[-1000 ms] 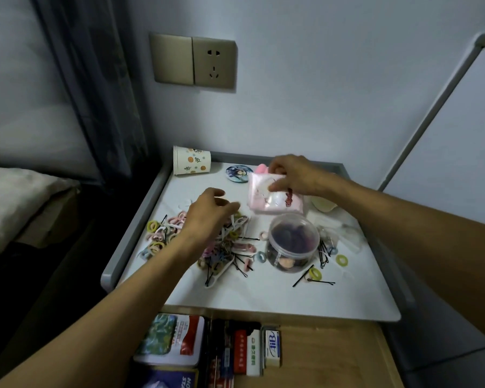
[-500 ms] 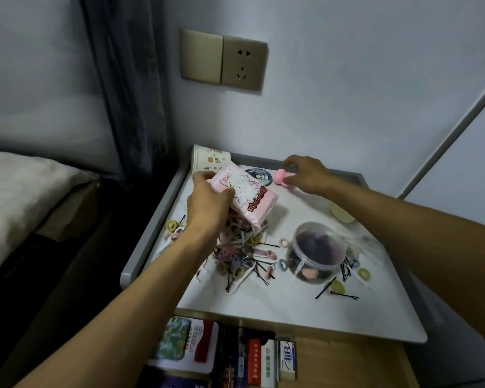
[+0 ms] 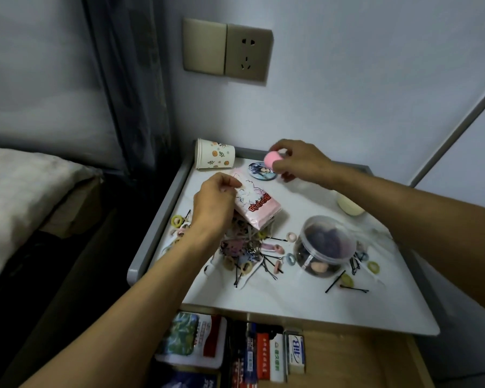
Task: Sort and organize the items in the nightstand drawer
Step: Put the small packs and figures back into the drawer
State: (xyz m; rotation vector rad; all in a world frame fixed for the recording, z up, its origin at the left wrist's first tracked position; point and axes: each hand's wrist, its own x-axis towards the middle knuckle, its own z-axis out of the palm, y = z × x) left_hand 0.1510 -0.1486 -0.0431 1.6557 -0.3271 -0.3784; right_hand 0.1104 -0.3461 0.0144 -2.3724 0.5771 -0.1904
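Observation:
My left hand (image 3: 214, 202) grips a pink tissue pack (image 3: 256, 204) with red lettering, held just above a heap of hair ties and bobby pins (image 3: 249, 252) on the white nightstand top (image 3: 305, 298). My right hand (image 3: 297, 161) pinches a small round pink object (image 3: 272, 159) above the back of the top, near a round picture badge (image 3: 261, 170). Beneath the front edge, the open drawer (image 3: 347, 357) shows small boxes and packs (image 3: 266, 354) lined up at its left.
A printed paper cup (image 3: 214, 158) lies on its side at the back left corner. A clear round lidded jar (image 3: 326, 245) stands right of the heap, and a pale oval object (image 3: 349, 207) lies behind it. Bed (image 3: 17, 197) at left, wall socket (image 3: 248, 56) above.
The tissue pack passed from my right hand to my left and moved left over the heap. My right hand reached back and lifted the pink round object.

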